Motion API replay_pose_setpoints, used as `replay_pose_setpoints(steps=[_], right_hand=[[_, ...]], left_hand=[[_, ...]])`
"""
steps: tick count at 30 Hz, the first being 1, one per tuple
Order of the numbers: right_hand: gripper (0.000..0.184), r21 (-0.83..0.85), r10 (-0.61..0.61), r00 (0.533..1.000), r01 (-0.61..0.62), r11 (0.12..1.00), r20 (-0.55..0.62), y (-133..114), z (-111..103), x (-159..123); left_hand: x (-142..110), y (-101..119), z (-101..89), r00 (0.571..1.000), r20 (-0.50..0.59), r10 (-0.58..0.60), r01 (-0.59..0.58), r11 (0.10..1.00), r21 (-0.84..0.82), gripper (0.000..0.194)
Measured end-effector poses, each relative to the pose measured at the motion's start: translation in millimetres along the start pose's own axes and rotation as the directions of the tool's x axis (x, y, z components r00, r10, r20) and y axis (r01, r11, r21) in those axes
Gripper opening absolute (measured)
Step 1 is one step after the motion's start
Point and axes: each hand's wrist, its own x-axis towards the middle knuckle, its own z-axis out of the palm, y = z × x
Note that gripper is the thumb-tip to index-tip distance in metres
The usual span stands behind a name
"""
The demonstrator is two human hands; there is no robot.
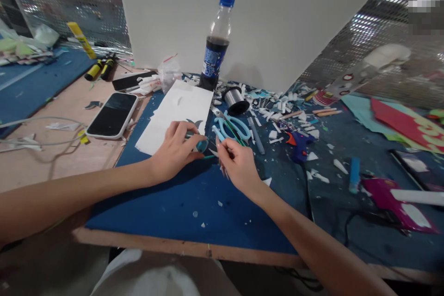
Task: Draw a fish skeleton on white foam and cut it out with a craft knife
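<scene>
My left hand rests over the lower edge of a white sheet, its fingers curled round a small teal rounded piece. A thin green strip shows just below that piece. Close by on the right, my right hand is closed on a slim light-blue tool. A pointed metal tip sticks out beside these fingers toward the teal piece; the grip hides whether it belongs to the tool. Light-blue-handled scissors lie just behind my right hand. A dark curved cutout is on the sheet.
A cola bottle stands behind the sheet, near a wire spool. White scraps litter the back. A blue glue gun lies right, a phone left. The table's front edge is close to my body.
</scene>
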Motion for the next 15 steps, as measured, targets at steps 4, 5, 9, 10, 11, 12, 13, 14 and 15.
replay_pose_setpoints(steps=[4,5,9,10,11,12,13,14,15], right_hand=[[0.030,-0.009,-0.075,0.997,0.075,0.997,0.023,-0.7,0.3,-1.8],[0.029,0.005,-0.081,0.996,0.081,0.997,0.027,-1.1,0.9,-2.5],[0.029,0.090,-0.037,0.999,0.034,0.995,0.037,-4.0,3.6,-5.3],[0.029,0.097,-0.029,0.999,0.026,0.995,0.036,-4.8,4.1,-5.8],[0.028,0.097,-0.027,0.999,0.024,0.995,0.032,-5.4,4.5,-6.2],[0.028,0.093,-0.032,0.999,0.029,0.995,0.033,-5.8,4.8,-6.6],[0.028,0.092,-0.037,0.999,0.034,0.995,0.036,-6.0,5.1,-6.8],[0.029,0.094,-0.041,0.998,0.037,0.995,0.043,-5.9,5.3,-7.0],[0.029,0.103,-0.041,0.998,0.036,0.994,0.052,-5.7,5.4,-7.1]], left_hand=[[-4.3,2.7,-1.2,1.000,0.003,-0.029,0.029,0.999,-0.012,0.024],[-5.2,2.1,-0.8,0.999,0.013,-0.029,0.030,0.999,-0.031,0.024],[-8.0,-1.1,1.6,1.000,0.010,-0.009,0.010,0.998,-0.064,0.030],[-8.4,-1.5,1.9,1.000,0.000,0.001,-0.001,0.999,-0.054,0.030],[-8.6,-1.7,2.1,1.000,-0.007,0.013,-0.013,0.999,-0.047,0.031],[-8.6,-1.8,2.1,1.000,-0.012,0.024,-0.024,0.999,-0.045,0.030],[-8.6,-1.8,2.0,0.999,-0.015,0.033,-0.033,0.998,-0.046,0.031],[-8.5,-1.7,1.9,0.999,-0.014,0.041,-0.042,0.998,-0.048,0.031],[-8.4,-1.7,1.8,0.999,-0.014,0.048,-0.049,0.997,-0.051,0.031]])
